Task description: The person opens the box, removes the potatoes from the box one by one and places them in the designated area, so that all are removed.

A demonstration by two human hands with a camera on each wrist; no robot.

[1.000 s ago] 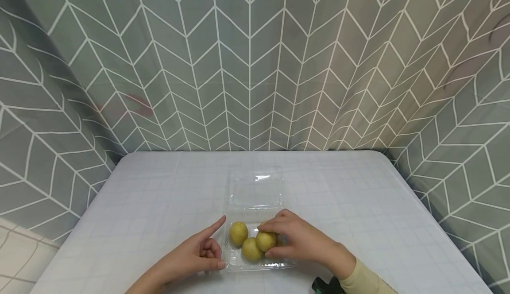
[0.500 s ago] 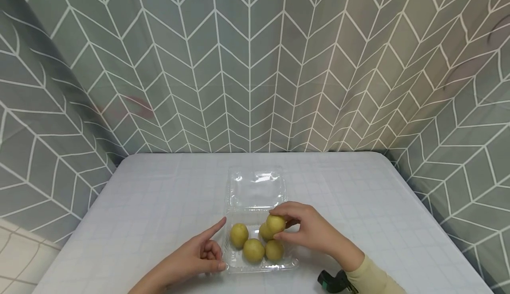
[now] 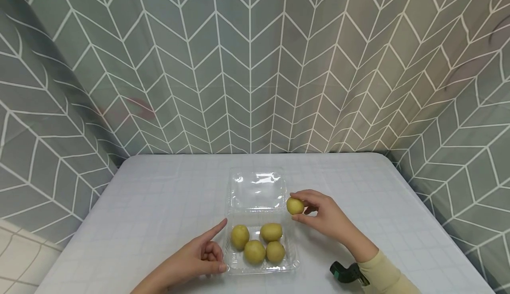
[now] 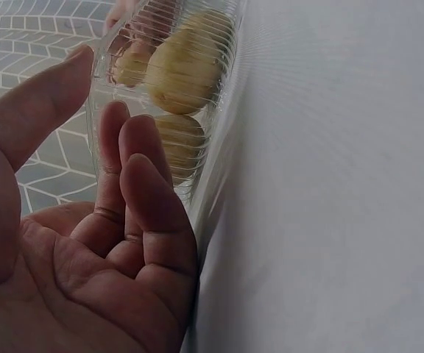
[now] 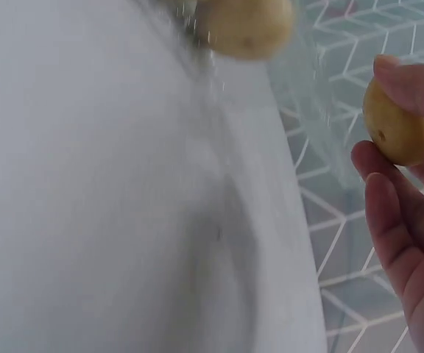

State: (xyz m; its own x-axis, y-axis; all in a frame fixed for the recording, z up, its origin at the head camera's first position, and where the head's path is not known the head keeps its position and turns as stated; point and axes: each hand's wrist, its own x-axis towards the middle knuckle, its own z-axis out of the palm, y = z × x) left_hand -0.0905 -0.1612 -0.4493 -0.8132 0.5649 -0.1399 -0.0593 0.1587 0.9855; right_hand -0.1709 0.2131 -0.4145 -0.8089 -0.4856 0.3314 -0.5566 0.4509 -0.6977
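My right hand (image 3: 324, 214) pinches a small yellow potato (image 3: 295, 206) between thumb and fingertips, up and to the right of a clear plastic clamshell box (image 3: 260, 268). The right wrist view shows that held potato (image 5: 400, 126) with a dark spot on its skin. Several other potatoes (image 3: 254, 252) lie inside the box's base, and its lid (image 3: 256, 190) is folded back flat behind it. My left hand (image 3: 195, 256) rests at the box's left side, thumb and index finger stretched toward its edge, the other fingers loosely bent. Through the ribbed wall, the left wrist view shows potatoes (image 4: 186, 70).
A black device (image 3: 345, 272) sits by the right sleeve (image 3: 388, 274), near the front of the table. White cloth covers the table (image 3: 159, 196). A grey curtain (image 3: 251, 63) with white chevrons hangs behind and along both sides.
My right hand has lifted one potato out of the box and carried it right and away from me. More of the potatoes in the box now show. The left hand has stayed nearly still.
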